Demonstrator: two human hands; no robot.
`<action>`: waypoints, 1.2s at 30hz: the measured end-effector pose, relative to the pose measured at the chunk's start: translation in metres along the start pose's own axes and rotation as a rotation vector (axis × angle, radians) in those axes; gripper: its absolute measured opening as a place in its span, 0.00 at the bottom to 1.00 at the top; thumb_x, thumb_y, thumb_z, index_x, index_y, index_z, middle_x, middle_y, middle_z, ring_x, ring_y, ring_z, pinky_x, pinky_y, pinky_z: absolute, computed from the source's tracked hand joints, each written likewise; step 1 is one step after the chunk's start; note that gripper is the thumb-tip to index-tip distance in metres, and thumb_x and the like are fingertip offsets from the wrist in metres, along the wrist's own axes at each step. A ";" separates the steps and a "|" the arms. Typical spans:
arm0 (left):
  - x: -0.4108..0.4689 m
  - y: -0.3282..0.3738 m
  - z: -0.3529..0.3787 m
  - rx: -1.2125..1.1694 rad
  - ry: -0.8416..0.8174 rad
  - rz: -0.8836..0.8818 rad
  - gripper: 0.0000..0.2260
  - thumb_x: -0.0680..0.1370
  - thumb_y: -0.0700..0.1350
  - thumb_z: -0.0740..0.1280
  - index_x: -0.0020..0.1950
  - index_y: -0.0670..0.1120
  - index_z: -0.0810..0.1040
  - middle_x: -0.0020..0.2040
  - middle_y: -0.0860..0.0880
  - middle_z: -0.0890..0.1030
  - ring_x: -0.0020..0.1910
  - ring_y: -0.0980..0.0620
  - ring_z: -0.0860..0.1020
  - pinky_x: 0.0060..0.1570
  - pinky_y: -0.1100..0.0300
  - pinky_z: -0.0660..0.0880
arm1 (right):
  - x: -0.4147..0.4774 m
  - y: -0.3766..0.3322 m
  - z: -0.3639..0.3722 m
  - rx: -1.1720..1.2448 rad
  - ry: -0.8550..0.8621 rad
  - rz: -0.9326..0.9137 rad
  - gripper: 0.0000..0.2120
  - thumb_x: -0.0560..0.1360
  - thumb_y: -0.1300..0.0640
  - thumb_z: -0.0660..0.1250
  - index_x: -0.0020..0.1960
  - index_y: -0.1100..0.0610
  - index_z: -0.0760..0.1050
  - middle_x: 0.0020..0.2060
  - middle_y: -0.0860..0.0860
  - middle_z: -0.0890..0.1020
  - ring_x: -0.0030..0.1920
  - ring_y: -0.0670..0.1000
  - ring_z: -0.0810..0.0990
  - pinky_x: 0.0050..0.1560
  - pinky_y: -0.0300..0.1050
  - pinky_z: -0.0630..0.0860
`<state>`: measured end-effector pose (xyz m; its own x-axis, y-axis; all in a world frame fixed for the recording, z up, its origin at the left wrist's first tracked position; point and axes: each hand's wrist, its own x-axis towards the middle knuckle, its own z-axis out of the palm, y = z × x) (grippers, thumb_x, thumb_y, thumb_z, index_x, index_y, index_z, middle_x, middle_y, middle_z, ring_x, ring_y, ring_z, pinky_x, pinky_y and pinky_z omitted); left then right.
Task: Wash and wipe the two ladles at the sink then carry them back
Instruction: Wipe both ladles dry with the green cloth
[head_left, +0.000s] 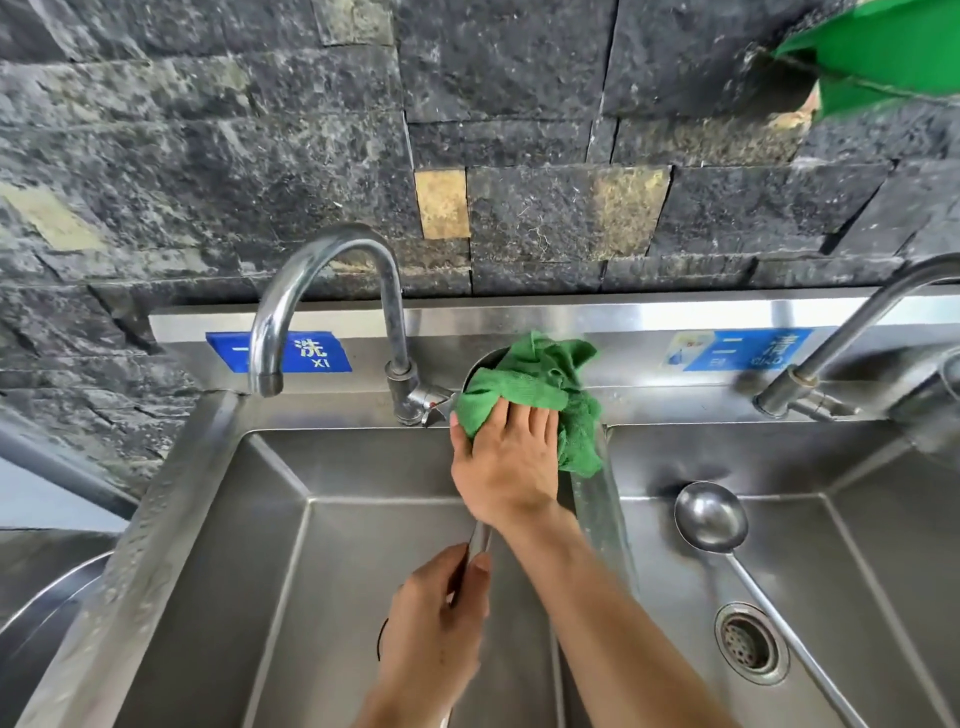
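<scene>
Head view, standing at the double sink.

- Ladle (479, 540): held over the left basin (311, 597), bowl up by the back ledge, just beside the tap (392, 322) base. Bowl almost wholly wrapped in the green cloth (540, 384); only a dark bit of rim shows.
- Right hand (501, 457): cups the cloth onto the bowl, fingers close together and bent over the bundle, thumb on the near-left side. Fingertips are hidden in the folds.
- Left hand (436, 639): grips the handle low down, thumb and fingers pinched round the shaft.
- Second ladle (710, 514): lies loose in the right basin (883, 571), bowl up, handle running toward the near right corner, past the drain (750, 644). Nobody touches it. No water runs from either tap.

Judgement: wiping of the first ladle is under way; the second probably has yet to be wiped.

Risks from here:
- The wrapped bowl sits close against the tap lever (434, 400). A hard rub could knock it and start the water, wetting ladle and cloth.
- The steel looks wet. The shaft could twist or slip in the left-hand grip while the right hand scrubs.
- The cloth tail hangs over the divider (597, 499). It may drag on the wet steel and soak, so wiping would only smear.
- The second ladle could be forgotten in the basin at carry-back.
</scene>
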<state>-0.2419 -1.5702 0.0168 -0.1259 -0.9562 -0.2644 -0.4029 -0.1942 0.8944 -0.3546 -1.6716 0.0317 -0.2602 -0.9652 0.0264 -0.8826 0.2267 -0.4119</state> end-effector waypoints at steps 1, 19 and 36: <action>-0.002 0.001 0.005 -0.010 0.019 -0.001 0.17 0.80 0.55 0.61 0.36 0.48 0.70 0.27 0.54 0.70 0.23 0.48 0.65 0.30 0.51 0.64 | -0.004 -0.002 -0.002 0.008 -0.020 0.054 0.42 0.77 0.36 0.39 0.78 0.66 0.56 0.77 0.65 0.63 0.78 0.66 0.57 0.81 0.59 0.46; -0.023 0.041 0.026 -0.166 0.092 0.036 0.17 0.82 0.51 0.60 0.35 0.47 0.69 0.26 0.48 0.67 0.19 0.50 0.62 0.23 0.60 0.61 | -0.007 0.002 -0.027 0.069 0.125 -0.117 0.31 0.82 0.42 0.55 0.68 0.68 0.72 0.61 0.66 0.80 0.65 0.66 0.76 0.73 0.58 0.67; -0.004 0.059 -0.002 0.264 0.099 0.147 0.08 0.80 0.52 0.63 0.52 0.49 0.69 0.29 0.56 0.79 0.26 0.59 0.74 0.30 0.64 0.69 | -0.024 0.062 -0.179 1.225 0.138 -0.184 0.15 0.79 0.40 0.60 0.43 0.45 0.81 0.39 0.38 0.82 0.43 0.41 0.80 0.50 0.41 0.77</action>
<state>-0.2635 -1.5779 0.0719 -0.1168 -0.9890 -0.0912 -0.6103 -0.0010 0.7921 -0.4735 -1.6109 0.1687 -0.2756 -0.9312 0.2386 0.0157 -0.2526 -0.9675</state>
